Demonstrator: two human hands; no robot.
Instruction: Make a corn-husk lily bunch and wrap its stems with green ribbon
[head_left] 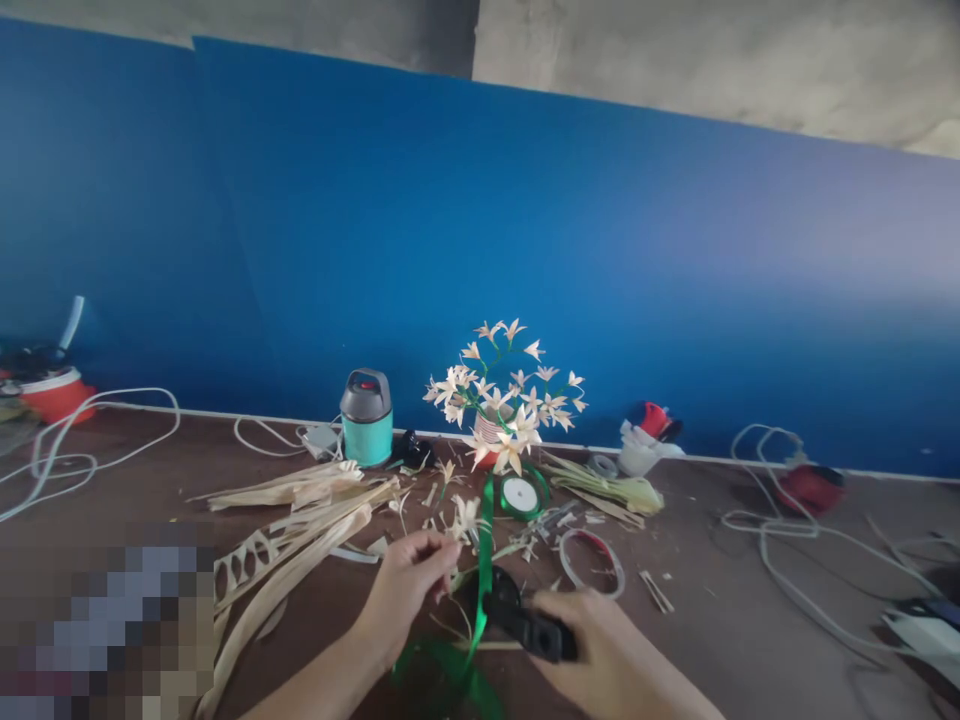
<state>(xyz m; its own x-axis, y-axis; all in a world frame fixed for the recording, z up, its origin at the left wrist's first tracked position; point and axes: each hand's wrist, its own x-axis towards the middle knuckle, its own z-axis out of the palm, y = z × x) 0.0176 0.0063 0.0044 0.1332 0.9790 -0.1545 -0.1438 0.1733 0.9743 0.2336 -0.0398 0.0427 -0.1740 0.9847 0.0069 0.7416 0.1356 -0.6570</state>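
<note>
Two bare hands are at work over a brown table (pixel 686 625), with both forearms cut off by the lower edge. Coarse blocks cover the lower left corner, so whatever lies there cannot be made out.

Left hand (pixel 409 580): thumb and forefinger are drawn together at the tips; the remaining fingers are curled and partly hidden behind them. A pale flower (pixel 466 518) stands right at these fingertips. Its lower end is out of sight, and whether the fingers pinch it cannot be told.

Right hand (pixel 592 645): the fingers are wrapped around a black tool (pixel 544 632), clamped on its body. Blur and the hand itself obscure the grip, and the tool's kind is hard to establish. Its front end points left, toward the green ribbon (pixel 486 560), which hangs down between the hands; contact between tool and ribbon cannot be confirmed. Lower down, the ribbon spreads into a dim, blurred heap, cut off by the lower edge.

Beyond the hands, a ribbon spool (pixel 519 495) lies near a pot (pixel 489 430), largely screened by its pale bouquet (pixel 525 400). Dried husks (pixel 300 490) lie to the left, their near ends partly covered by the blocks. Small scraps around the fingertips are too fine to identify.
</note>
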